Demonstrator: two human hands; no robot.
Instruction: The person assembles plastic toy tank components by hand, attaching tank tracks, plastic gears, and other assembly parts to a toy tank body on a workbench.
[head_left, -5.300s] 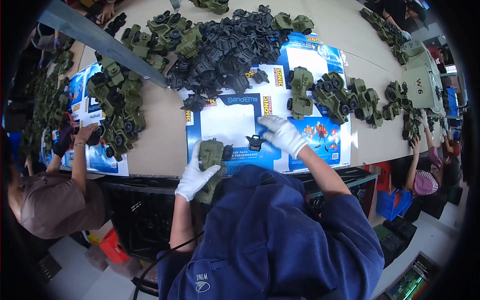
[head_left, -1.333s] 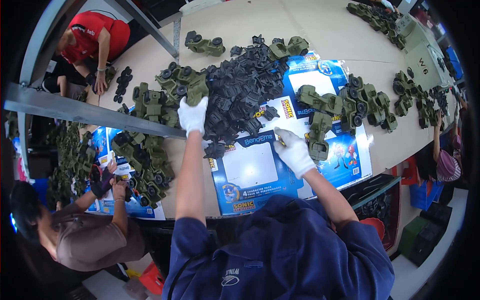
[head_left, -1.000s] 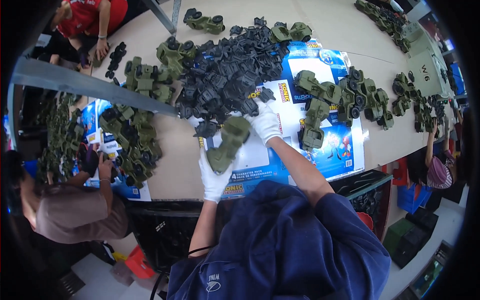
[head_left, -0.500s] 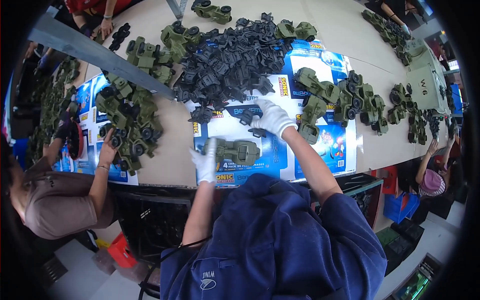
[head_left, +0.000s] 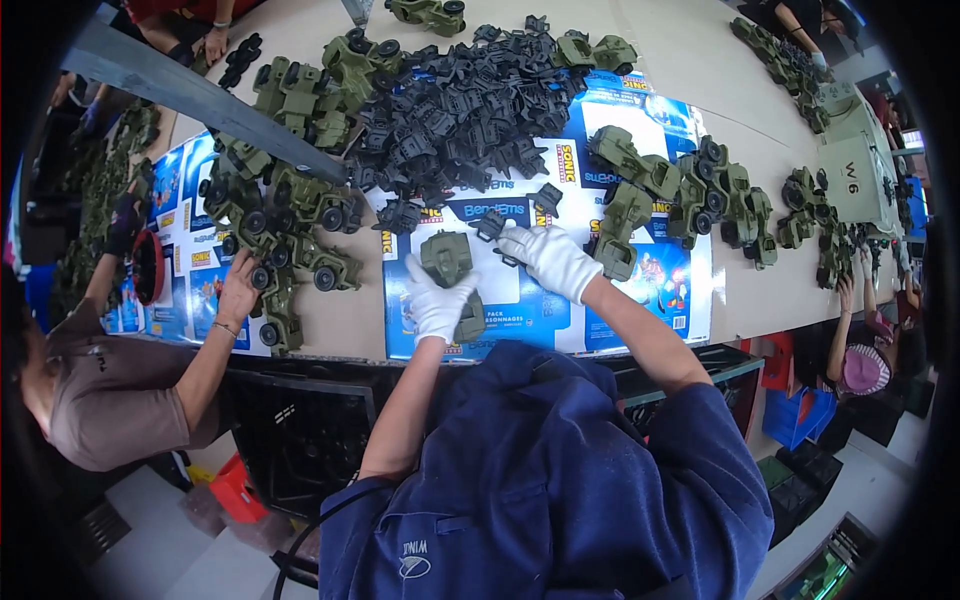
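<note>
My left hand (head_left: 438,303), in a white glove, is closed round an olive-green toy vehicle (head_left: 447,256), which stands upright over the printed sheet (head_left: 530,318) at the table's near edge. Part of the vehicle is hidden behind the glove. To its right my gloved right hand (head_left: 552,260) pinches a small black plastic part (head_left: 489,229) at its fingertips. A loose black part (head_left: 546,199) lies just beyond that hand. Farther off is a big heap of similar black parts (head_left: 460,120).
Green toy vehicles crowd the right (head_left: 630,190) and the left (head_left: 285,200). A grey metal bar (head_left: 210,110) slants over the table at the upper left. A co-worker's hand (head_left: 238,290) touches vehicles at the left. A pale green bin (head_left: 855,160) stands far right.
My left hand has turned the vehicle from lying lengthwise to upright, now gripping it. My right hand has come slightly nearer with the black part. The co-worker's hand at left has moved right.
</note>
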